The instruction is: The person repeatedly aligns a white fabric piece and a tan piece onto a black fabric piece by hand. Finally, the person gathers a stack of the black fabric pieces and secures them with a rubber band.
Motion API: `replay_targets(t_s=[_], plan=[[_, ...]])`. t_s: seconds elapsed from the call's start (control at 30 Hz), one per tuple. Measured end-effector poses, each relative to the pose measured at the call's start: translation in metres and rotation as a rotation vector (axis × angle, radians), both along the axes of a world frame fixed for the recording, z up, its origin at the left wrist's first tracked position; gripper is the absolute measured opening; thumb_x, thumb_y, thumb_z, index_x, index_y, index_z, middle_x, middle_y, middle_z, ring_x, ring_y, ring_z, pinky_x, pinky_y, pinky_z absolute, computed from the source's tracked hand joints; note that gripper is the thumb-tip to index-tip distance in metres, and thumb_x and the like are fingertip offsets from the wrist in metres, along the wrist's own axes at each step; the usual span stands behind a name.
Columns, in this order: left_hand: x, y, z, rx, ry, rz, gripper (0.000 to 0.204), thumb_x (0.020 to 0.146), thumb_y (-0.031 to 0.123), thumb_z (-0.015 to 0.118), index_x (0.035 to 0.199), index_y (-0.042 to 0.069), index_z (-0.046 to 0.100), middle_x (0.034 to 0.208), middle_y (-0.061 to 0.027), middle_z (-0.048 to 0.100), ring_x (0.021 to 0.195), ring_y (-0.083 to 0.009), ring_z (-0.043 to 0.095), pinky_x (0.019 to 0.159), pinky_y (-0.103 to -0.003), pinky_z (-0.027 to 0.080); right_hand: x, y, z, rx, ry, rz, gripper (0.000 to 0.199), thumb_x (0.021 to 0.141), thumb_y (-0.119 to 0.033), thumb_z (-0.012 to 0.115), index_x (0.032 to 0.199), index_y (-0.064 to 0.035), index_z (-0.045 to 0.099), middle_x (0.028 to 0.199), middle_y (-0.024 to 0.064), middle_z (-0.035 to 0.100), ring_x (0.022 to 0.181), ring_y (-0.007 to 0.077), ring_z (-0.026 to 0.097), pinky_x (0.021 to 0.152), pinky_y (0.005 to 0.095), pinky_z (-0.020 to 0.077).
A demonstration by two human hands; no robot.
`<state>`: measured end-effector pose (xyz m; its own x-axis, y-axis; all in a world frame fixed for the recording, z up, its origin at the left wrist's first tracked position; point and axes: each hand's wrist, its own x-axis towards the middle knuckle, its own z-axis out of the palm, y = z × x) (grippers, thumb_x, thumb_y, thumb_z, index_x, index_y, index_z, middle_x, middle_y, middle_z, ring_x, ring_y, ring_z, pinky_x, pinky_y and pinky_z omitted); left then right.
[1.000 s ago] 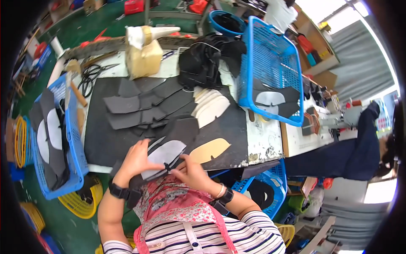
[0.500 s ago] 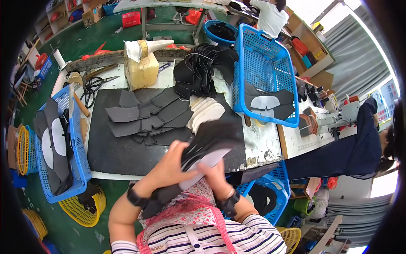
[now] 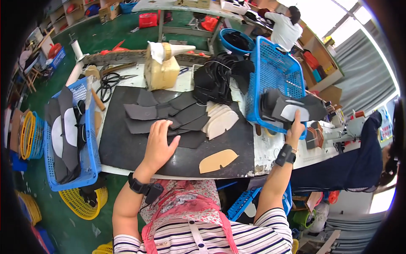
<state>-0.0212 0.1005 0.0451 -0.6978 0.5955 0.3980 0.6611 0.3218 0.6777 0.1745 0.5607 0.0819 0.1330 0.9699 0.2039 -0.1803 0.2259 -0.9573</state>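
Now the right hand (image 3: pixel 294 129) is pinching the white-patched dark pieces (image 3: pixel 289 111) at the blue basket's (image 3: pixel 253 96) near end — no longer before the apron — so this bundle is apparently leaving the worktop. The left hand (image 3: pixel 160 146) is hanging empty near the grey pieces (image 3: pixel 139 112), fingers loosely spread, forearm slanting forward.

- Holds the left hand (image 3: pixel 160 146) palm down, with thumb spread from loosely curved fingers.
- Angles the left forearm (image 3: pixel 127 205) forward and inward.
- Stretches the right arm (image 3: pixel 274 184) forward and outward.
- Grips with the right hand (image 3: pixel 296 129), thumb uppermost.
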Motion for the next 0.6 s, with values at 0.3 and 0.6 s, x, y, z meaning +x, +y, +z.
replay_targets(t_s=[0.3,0.6], plan=[[-0.082,0.013,-0.067,-0.270,0.163,0.115,0.042,0.075,0.004,0.065,0.116,0.001,0.057,0.106,-0.0161,0.058,0.108,-0.0351,0.053,0.093,-0.043,0.044,-0.017,-0.203,-0.024,0.687,-0.871,0.666,0.015,0.077,0.000,0.069,0.090,-0.0033,0.061,0.082,0.0092,0.062,0.078,0.0237,0.059,0.069,0.0339,0.0484],[-0.024,-0.012,-0.035,-0.324,0.335,-0.094,0.037,0.078,0.003,0.055,0.113,0.010,0.065,0.081,-0.0065,0.047,0.082,-0.0262,0.050,0.072,-0.039,0.042,0.000,-0.283,-0.078,1.030,-1.068,1.080,0.028,0.076,-0.014,0.071,0.100,-0.0031,0.061,0.100,0.0114,0.062,0.090,0.0320,0.059,0.079,0.0416,0.0488]])
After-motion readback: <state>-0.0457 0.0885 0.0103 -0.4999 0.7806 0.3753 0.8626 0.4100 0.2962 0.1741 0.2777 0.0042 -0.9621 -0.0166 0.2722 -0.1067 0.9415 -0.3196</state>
